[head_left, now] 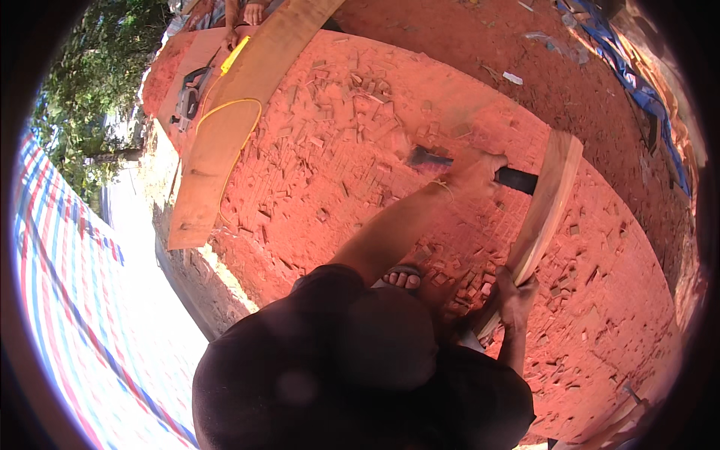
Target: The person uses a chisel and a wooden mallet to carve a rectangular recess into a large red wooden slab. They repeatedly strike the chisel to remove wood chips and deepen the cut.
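Note:
My left hand [474,172], smeared by motion, is closed around a dark tool whose flat black end [516,180] meets the side of a curved wooden board [556,176]. The tool's kind does not show. My right hand [516,296] grips the same board lower down, fingers wrapped over its edge. The board stands tilted, its far end up and its near end running back toward my body. Left of my left hand lies a small dark object [431,156]; whether it belongs to the tool I cannot tell.
Wood chips [367,101] and reddish sawdust cover the ground. At the left lies a long plank [201,180] with a yellow cord [259,112] across it, beside a grey power tool [191,97]. Another person's hand [231,39] is near a yellow tool [236,56] at the top.

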The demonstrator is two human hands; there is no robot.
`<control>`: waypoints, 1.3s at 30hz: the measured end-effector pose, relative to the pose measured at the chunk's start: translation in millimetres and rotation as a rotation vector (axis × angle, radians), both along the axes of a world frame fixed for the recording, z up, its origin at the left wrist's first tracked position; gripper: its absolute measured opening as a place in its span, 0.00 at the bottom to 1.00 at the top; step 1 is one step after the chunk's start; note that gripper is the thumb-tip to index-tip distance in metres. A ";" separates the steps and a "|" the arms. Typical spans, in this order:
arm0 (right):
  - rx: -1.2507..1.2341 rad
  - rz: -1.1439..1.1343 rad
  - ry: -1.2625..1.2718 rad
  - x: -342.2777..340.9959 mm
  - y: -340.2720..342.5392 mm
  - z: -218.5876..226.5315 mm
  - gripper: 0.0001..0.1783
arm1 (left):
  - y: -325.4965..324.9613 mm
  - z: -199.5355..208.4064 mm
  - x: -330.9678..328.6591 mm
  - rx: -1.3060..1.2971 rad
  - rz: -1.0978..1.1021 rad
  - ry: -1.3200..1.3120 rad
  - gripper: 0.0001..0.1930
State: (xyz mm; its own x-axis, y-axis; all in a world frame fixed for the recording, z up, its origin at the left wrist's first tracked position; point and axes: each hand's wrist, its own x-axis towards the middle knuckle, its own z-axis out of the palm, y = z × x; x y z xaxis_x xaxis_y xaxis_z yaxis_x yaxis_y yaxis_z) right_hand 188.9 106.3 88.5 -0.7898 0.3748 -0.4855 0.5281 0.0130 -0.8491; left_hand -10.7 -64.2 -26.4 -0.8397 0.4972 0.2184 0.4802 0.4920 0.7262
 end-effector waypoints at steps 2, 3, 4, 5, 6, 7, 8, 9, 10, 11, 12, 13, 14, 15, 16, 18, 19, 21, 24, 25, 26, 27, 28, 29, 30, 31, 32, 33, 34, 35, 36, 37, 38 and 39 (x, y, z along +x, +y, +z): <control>-0.292 -0.011 -0.022 34.0 9.7 -37.8 0.17 | -0.5 0.4 1.3 -0.041 -0.019 0.003 0.12; -0.239 -0.001 -0.034 47.4 18.0 -45.6 0.19 | -1.6 1.2 2.4 -0.094 -0.012 -0.008 0.12; -0.183 -0.020 0.009 55.3 35.4 -41.5 0.20 | -1.7 1.9 2.0 -0.166 -0.049 -0.062 0.13; -0.163 -0.037 0.096 55.9 49.6 -33.6 0.23 | -3.3 2.2 3.9 -0.155 -0.030 -0.023 0.12; -0.187 -0.076 0.236 53.5 61.4 -18.2 0.25 | -3.7 3.5 2.9 -0.136 0.009 0.020 0.12; -0.095 -0.166 0.324 45.1 72.1 0.0 0.27 | -5.4 5.3 4.8 -0.128 0.011 0.028 0.12; -0.069 -0.205 0.442 34.4 77.5 18.1 0.29 | -7.6 7.3 4.3 -0.122 0.007 0.043 0.12; -0.107 -0.267 0.540 20.8 82.5 35.9 0.29 | -10.4 9.2 3.7 -0.099 0.024 0.079 0.13; -0.185 -0.289 0.654 10.2 84.3 50.4 0.30 | -13.3 10.7 3.5 -0.069 0.045 0.105 0.13; -0.221 -0.251 0.697 2.7 81.9 59.2 0.30 | -16.4 12.5 3.5 -0.030 0.060 0.114 0.13; -0.248 -0.242 0.761 -2.3 77.6 63.2 0.31 | -18.9 13.4 4.2 -0.019 0.058 0.077 0.14; -0.278 -0.266 0.806 -3.6 71.8 61.0 0.30 | -21.5 14.4 4.8 0.020 0.045 0.067 0.15; -0.265 -0.239 0.818 -0.3 65.9 56.0 0.30 | -23.4 15.8 6.8 -0.005 0.042 0.093 0.15; -0.253 -0.187 0.786 5.3 60.1 47.3 0.33 | -23.3 17.6 10.9 0.018 0.034 0.182 0.16; -0.153 -0.208 0.658 14.8 54.5 38.1 0.36 | -22.6 20.6 18.5 0.006 0.010 0.132 0.16; -0.031 -0.191 0.512 33.6 45.0 20.6 0.34 | -17.2 27.7 34.4 0.025 -0.026 0.140 0.15; -0.030 -0.178 0.499 41.9 40.7 14.5 0.32 | -13.4 31.5 43.4 -0.008 -0.043 0.131 0.14; -0.085 -0.170 0.410 53.5 32.9 10.8 0.29 | -2.0 38.0 54.7 0.145 -0.084 0.123 0.11; -0.105 -0.227 0.381 57.8 25.5 18.0 0.29 | 3.7 42.4 55.4 0.193 -0.034 0.117 0.10; -0.085 -0.257 0.405 58.5 25.4 21.4 0.30 | 2.7 42.8 52.3 0.169 -0.015 0.116 0.11; -0.089 -0.218 0.449 58.8 27.4 24.1 0.31 | -0.2 43.0 48.8 0.123 0.020 0.104 0.12; -0.101 -0.263 0.490 60.4 31.4 25.7 0.33 | -2.6 43.1 45.1 0.167 0.011 0.124 0.11; -0.071 -0.249 0.483 62.6 38.6 26.6 0.34 | -4.6 43.1 42.1 0.193 0.021 0.127 0.10; -0.083 -0.273 0.519 66.2 47.5 26.4 0.35 | -5.9 42.9 39.9 0.226 0.035 0.136 0.08; -0.093 -0.289 0.559 69.9 60.1 26.7 0.35 | -5.4 42.7 38.3 0.189 0.042 0.113 0.09; -0.171 -0.343 0.534 73.1 73.8 28.1 0.34 | -4.7 42.1 37.0 0.161 0.053 0.106 0.09; -0.156 -0.344 0.576 75.8 89.1 32.4 0.33 | -2.5 41.5 35.7 0.134 0.053 0.097 0.10; -0.197 -0.330 0.593 77.1 104.3 39.5 0.32 | -0.1 40.8 34.0 0.139 0.068 0.094 0.10; -0.243 -0.310 0.608 73.4 118.5 49.8 0.31 | 2.0 40.1 31.8 0.141 0.080 0.090 0.10; -0.283 -0.278 0.691 66.4 129.8 64.3 0.31 | 3.8 39.7 29.9 0.136 0.089 0.081 0.10; -0.325 -0.255 0.774 55.8 136.6 82.1 0.30 | 4.6 39.2 27.1 0.133 0.101 0.075 0.10; -0.307 -0.258 0.867 41.2 139.6 102.2 0.29 | 5.6 38.6 24.4 0.132 0.111 0.073 0.10; -0.305 -0.192 0.987 24.9 135.5 120.1 0.29 | 6.4 37.9 21.8 0.120 0.128 0.067 0.10; -0.212 -0.334 0.988 8.5 124.1 132.6 0.28 | 6.8 37.4 20.4 0.141 0.130 0.072 0.10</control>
State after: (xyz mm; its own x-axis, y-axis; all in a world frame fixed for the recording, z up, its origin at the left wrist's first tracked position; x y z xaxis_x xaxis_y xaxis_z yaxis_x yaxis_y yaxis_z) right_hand 197.4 230.4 221.1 -0.7420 0.6282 0.2340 -0.4473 -0.2039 -0.8709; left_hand 9.7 -57.4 11.0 -0.8744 0.3461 0.3401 0.4726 0.4485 0.7586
